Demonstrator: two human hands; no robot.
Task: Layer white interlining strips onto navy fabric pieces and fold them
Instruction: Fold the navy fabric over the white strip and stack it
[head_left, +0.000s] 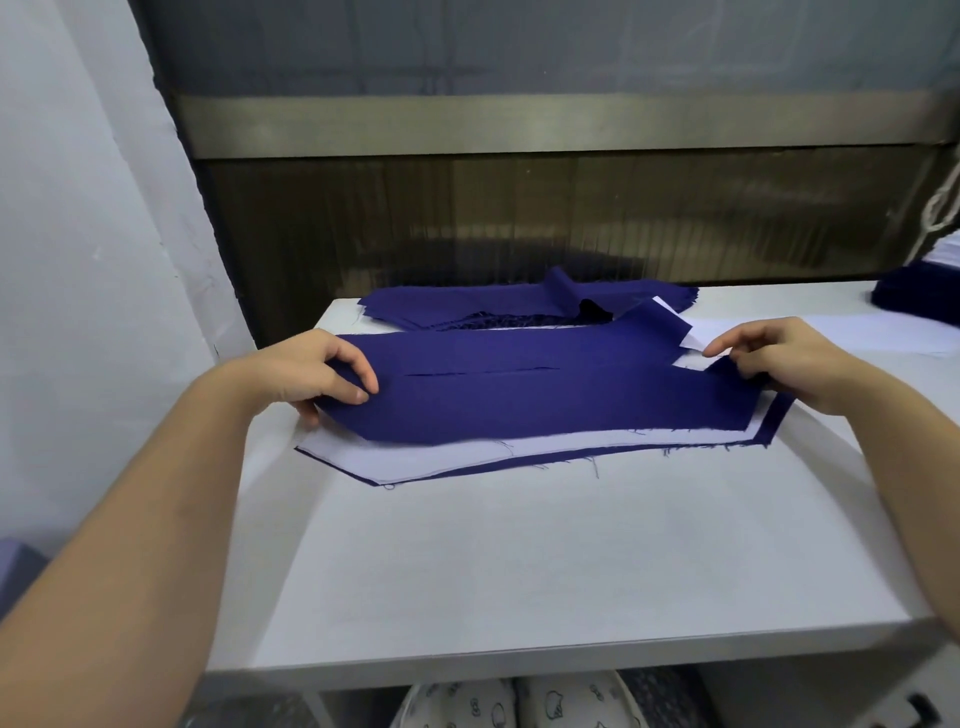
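Observation:
A long navy fabric piece (519, 400) lies across the middle of the white table (519, 561), folded over a white interlining strip (431, 457) that shows along its near edge. My left hand (317, 371) pinches the left end of the folded navy piece. Over at the right end, my right hand (779, 358) grips the navy fabric, with a white interlining corner (693, 340) peeking out beside the fingers. Under the white strip a thin navy edge (519, 466) shows.
A stack of navy pieces (467, 306) lies at the back of the table. Another navy and white pile (919, 291) sits at the far right edge. A dark machine panel (519, 218) stands behind the table. Patterned cloth (519, 701) lies below the table's front edge.

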